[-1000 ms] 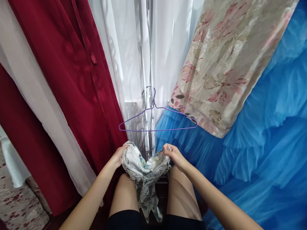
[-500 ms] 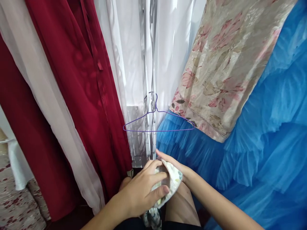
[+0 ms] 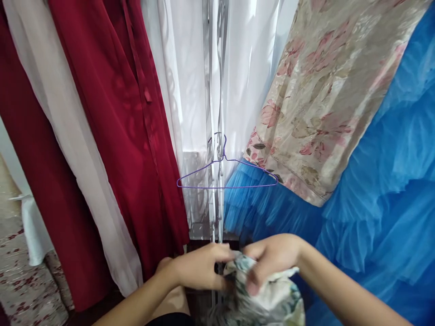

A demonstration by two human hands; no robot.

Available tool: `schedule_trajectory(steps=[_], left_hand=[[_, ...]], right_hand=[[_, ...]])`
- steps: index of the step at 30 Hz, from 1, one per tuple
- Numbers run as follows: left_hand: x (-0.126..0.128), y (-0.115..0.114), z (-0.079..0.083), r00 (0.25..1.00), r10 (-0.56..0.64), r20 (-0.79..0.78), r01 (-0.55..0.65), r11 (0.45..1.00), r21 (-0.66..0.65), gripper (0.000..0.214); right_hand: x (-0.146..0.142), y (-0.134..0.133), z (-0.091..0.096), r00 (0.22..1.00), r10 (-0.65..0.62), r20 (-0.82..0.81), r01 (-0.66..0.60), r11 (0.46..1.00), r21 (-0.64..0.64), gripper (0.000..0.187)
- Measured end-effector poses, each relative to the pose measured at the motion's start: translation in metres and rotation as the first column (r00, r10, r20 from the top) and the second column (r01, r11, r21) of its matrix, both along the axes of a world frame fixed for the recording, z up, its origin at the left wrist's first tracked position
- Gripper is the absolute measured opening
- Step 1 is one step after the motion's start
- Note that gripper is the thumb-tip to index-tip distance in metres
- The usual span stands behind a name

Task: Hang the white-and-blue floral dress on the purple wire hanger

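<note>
A crumpled pale cloth with a green and yellow leaf-like pattern (image 3: 280, 299) is bunched low in front of me, its lower part smeared by motion. My right hand (image 3: 277, 256) grips it from above, thumb pressed down onto the fabric. At the cloth's left edge, my left hand (image 3: 200, 267) has its fingers and thumb curled around part of it; those fingertips are blurred. What kind of cloth piece it is cannot be made out. Beyond both hands a purple wire hanger (image 3: 251, 186) hangs bare at a white strip-like stand.
Dark red fabric (image 3: 98, 113) and pale sheer fabric (image 3: 81, 149) hang at left. White curtains (image 3: 190, 81) hang behind the hanger. On the right are a floral beige garment (image 3: 316, 113) and blue ruffled tulle (image 3: 384, 203). My bare leg (image 3: 173, 301) shows below my left arm.
My left hand was spread over the cloth's opening; now its fingers curl at the cloth's left edge. My right hand came over the top and grips it. The cloth shifted right and bunched up.
</note>
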State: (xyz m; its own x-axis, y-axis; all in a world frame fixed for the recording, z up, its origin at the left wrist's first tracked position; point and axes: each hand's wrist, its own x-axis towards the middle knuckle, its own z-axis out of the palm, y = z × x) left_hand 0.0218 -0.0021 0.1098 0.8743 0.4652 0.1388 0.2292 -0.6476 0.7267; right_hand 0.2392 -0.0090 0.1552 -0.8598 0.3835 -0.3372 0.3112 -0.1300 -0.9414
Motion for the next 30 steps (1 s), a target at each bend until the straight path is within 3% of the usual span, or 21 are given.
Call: schedule_trajectory(steps=[1, 3, 6, 8, 10, 12, 15, 17, 18, 21, 23, 27, 29, 30], left_hand=[[-0.001, -0.001, -0.005, 0.998, -0.029, -0.055, 0.026, 0.998, -0.056, 0.034], [-0.013, 0.005, -0.012, 0.987, 0.004, -0.158, -0.02, 0.995, -0.098, 0.04], [-0.054, 0.032, -0.015, 0.948, 0.184, -0.261, -0.195, 0.981, -0.016, 0.046], [-0.084, 0.059, -0.012, 0.891, 0.338, -0.302, -0.315, 0.941, 0.121, 0.044], [-0.11, 0.088, -0.006, 0.827, 0.478, -0.296, -0.403, 0.871, 0.283, 0.04], [-0.129, 0.115, 0.003, 0.76, 0.612, -0.218, -0.5, 0.765, 0.407, 0.031], [-0.146, 0.146, 0.018, 0.645, 0.76, -0.077, -0.624, 0.582, 0.522, 0.024], [-0.149, 0.161, 0.029, 0.59, 0.807, 0.01, -0.673, 0.486, 0.558, 0.029], [-0.148, 0.167, 0.034, 0.587, 0.807, 0.063, -0.69, 0.459, 0.56, 0.03], [-0.132, 0.177, 0.052, 0.665, 0.704, 0.25, -0.697, 0.463, 0.548, 0.03], [-0.112, 0.178, 0.065, 0.724, 0.608, 0.325, -0.674, 0.522, 0.523, 0.03], [-0.071, 0.172, 0.085, 0.795, 0.533, 0.29, -0.605, 0.657, 0.451, 0.032], [-0.06, 0.169, 0.088, 0.799, 0.513, 0.315, -0.602, 0.683, 0.414, 0.034], [-0.058, 0.169, 0.087, 0.789, 0.509, 0.344, -0.612, 0.699, 0.37, 0.034]], right_hand=[[0.011, 0.0, 0.012, 0.989, 0.136, 0.065, -0.139, 0.989, 0.042, 0.014], [0.037, 0.003, 0.034, 0.98, 0.16, 0.12, -0.176, 0.975, 0.137, 0.018], [0.075, 0.017, 0.051, 0.989, -0.039, 0.142, -0.009, 0.947, 0.322, 0.017], [0.092, 0.03, 0.046, 0.956, -0.273, 0.107, 0.198, 0.871, 0.45, 0.013], [0.098, 0.046, 0.032, 0.866, -0.499, -0.021, 0.413, 0.692, 0.591, 0.023], [0.093, 0.063, 0.015, 0.779, -0.598, -0.186, 0.527, 0.465, 0.711, 0.041], [0.076, 0.089, -0.005, 0.723, -0.617, -0.309, 0.52, 0.193, 0.832, 0.057], [0.065, 0.106, -0.013, 0.681, -0.67, -0.295, 0.454, 0.071, 0.888, 0.053], [0.061, 0.113, -0.016, 0.656, -0.703, -0.274, 0.417, 0.035, 0.908, 0.047], [0.054, 0.125, -0.023, 0.619, -0.758, -0.206, 0.342, 0.023, 0.94, 0.025], [0.051, 0.123, -0.028, 0.648, -0.74, -0.183, 0.328, 0.054, 0.943, 0.019], [0.054, 0.101, -0.037, 0.725, -0.67, -0.159, 0.305, 0.106, 0.946, 0.026], [0.064, 0.089, -0.041, 0.702, -0.675, -0.227, 0.353, 0.053, 0.934, 0.043], [0.072, 0.085, -0.041, 0.661, -0.689, -0.299, 0.407, -0.007, 0.913, 0.054]])
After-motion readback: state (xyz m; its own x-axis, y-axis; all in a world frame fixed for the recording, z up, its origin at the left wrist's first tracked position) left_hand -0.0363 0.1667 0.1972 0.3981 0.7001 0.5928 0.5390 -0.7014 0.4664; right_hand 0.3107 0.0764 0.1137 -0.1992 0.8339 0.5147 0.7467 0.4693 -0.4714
